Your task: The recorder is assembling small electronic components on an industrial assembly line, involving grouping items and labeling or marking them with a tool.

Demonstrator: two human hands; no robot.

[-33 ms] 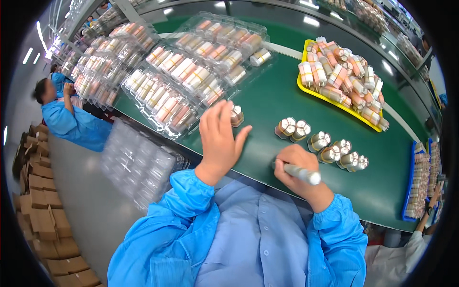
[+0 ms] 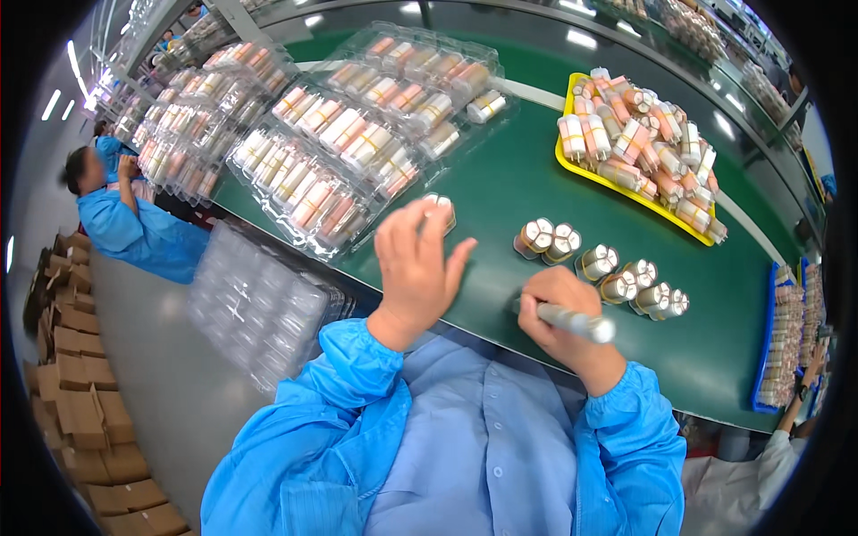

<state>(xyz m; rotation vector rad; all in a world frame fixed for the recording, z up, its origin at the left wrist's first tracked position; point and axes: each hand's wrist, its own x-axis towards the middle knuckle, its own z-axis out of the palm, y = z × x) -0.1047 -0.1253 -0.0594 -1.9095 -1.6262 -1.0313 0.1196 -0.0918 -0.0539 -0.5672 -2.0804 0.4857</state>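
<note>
My left hand (image 2: 414, 270) hovers over the green table (image 2: 487, 237) with its fingers spread. Its fingertips partly cover a small bundle of white-ended tubes (image 2: 446, 211); whether they touch it I cannot tell. Closed in a writing grip, my right hand (image 2: 565, 320) holds a thick grey marker pen (image 2: 579, 323), its back end up to the right and its tip low on the left. Beyond the right hand several bundles of tubes (image 2: 561, 243) stand on end in a staggered row, white ends up, with bands around them.
Clear plastic trays (image 2: 332, 134) filled with pink and white tubes lie at left. A yellow tray (image 2: 603, 179) heaped with tubes stands at far right, a blue tray (image 2: 766, 357) beyond it. Stacked empty plastic trays (image 2: 255, 299) sit beside the table. A co-worker (image 2: 134, 219) works at left.
My left hand has shifted slightly right and its fingers have bent a little over the bundle. The marker pen's back end has swung slightly to the right.
</note>
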